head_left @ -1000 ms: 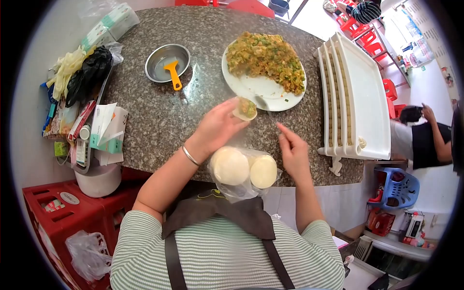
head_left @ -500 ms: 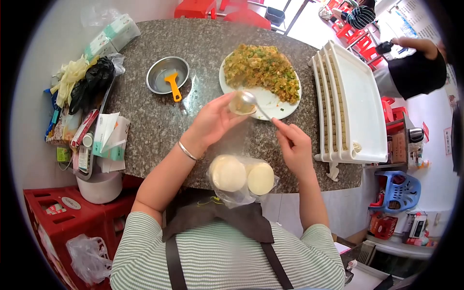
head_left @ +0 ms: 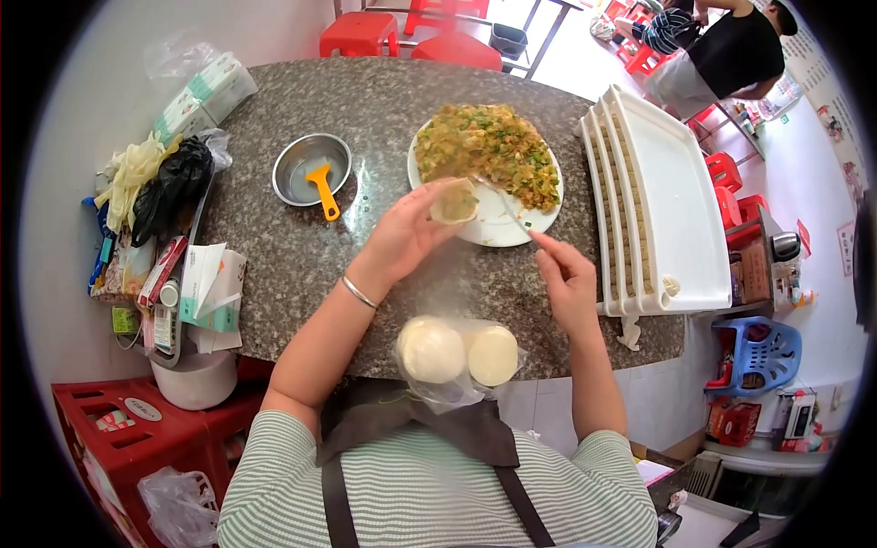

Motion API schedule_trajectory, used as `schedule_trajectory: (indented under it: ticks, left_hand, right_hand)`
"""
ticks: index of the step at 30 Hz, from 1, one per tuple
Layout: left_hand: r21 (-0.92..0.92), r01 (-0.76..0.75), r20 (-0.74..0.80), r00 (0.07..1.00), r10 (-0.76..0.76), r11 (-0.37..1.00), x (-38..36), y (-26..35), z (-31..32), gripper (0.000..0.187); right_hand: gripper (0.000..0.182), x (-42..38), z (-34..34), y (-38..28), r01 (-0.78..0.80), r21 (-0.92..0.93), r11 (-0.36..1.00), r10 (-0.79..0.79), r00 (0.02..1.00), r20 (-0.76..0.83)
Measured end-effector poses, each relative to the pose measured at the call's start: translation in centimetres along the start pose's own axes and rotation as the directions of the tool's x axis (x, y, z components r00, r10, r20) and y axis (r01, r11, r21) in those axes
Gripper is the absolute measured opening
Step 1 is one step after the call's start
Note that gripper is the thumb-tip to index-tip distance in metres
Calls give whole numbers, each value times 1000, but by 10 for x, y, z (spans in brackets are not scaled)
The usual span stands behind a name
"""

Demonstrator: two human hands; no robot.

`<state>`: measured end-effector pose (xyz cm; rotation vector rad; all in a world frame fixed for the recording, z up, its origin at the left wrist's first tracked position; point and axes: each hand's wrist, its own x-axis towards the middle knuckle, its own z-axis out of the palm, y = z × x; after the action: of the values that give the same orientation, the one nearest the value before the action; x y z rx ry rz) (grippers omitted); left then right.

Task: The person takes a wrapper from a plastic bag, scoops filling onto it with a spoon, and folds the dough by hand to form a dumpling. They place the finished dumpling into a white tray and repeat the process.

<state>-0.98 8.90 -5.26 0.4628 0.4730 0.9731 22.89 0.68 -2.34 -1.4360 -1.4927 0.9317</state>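
Observation:
A round dough wrapper (head_left: 454,203) with some filling on it rests in my left hand (head_left: 411,228), beside the near left edge of the plate. My right hand (head_left: 565,274) grips the handle of a metal spoon (head_left: 513,212), whose head reaches into the filling. Chopped orange and green filling (head_left: 493,146) is heaped on the white plate (head_left: 493,230). Closer to my body, stacked pale wrappers (head_left: 431,352) and a second stack (head_left: 492,355) sit in clear plastic at the table's near edge.
A steel bowl (head_left: 288,187) with a yellow-handled scraper (head_left: 322,190) stands left of the plate. Stacked white trays (head_left: 681,201) are at the right. Gloves, bags and boxes (head_left: 215,283) crowd the left edge. A person in black (head_left: 735,55) is at the far right.
The spoon has moved from over the wrapper to the filling on the plate. The view has shifted slightly, and the person at the far right has moved farther back.

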Motion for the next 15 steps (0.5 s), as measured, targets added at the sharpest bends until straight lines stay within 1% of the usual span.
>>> schedule_trajectory:
  ticks: [1, 2, 3, 5, 7, 9, 10, 11, 12, 13, 14, 15]
  left_hand:
    - [68, -76, 27, 997, 74, 995, -1, 0, 2, 37]
    - [134, -154, 60, 987, 147, 979, -2, 0, 3, 39]
    - [135, -152, 57, 988, 146, 979, -4, -2, 4, 39]
    - [350, -298, 79, 954, 288, 888, -6, -5, 7, 44]
    - [358, -293, 67, 955, 289, 886, -8, -5, 11, 45]
    - [365, -282, 55, 958, 282, 887, -10, -4, 14, 45]
    - [338, -255, 12, 964, 266, 906, -11, -5, 16, 45]
    - [312, -228, -29, 968, 249, 922, -12, -5, 16, 45]
    - [319, -221, -26, 970, 241, 922, -11, -7, 15, 45]
    - [346, -250, -23, 961, 275, 904, -10, -9, 12, 44]
    - [374, -281, -20, 950, 310, 884, -10, -9, 11, 43]
    - [381, -279, -18, 951, 309, 881, -12, -9, 11, 43]
  right_hand:
    - [26, 5, -2, 4, 61, -164, 985, -72, 996, -62]
    - [26, 9, -3, 8, 110, -326, 939, -154, 982, -110]
    - [26, 13, -3, 15, 109, -324, 940, -151, 982, -109]
    - [23, 22, 0, 33, 84, -529, 844, -169, 979, -114]
    - [22, 30, 6, 33, 99, -533, 840, -194, 973, -125]
    - [22, 36, 14, 26, 314, -532, 787, -428, 898, -103]
    - [22, 38, 21, 18, 304, -531, 791, -420, 901, -110]
    - [22, 40, 29, 8, 322, -334, 886, -368, 926, -84]
    - [22, 44, 37, 3, 319, -120, 940, -326, 944, -49]
    - [22, 47, 42, 4, 316, -116, 942, -325, 944, -59]
    - [21, 51, 48, 6, 270, -2, 963, -269, 962, -49]
    - [21, 55, 53, 7, 219, 111, 969, -217, 976, -29]
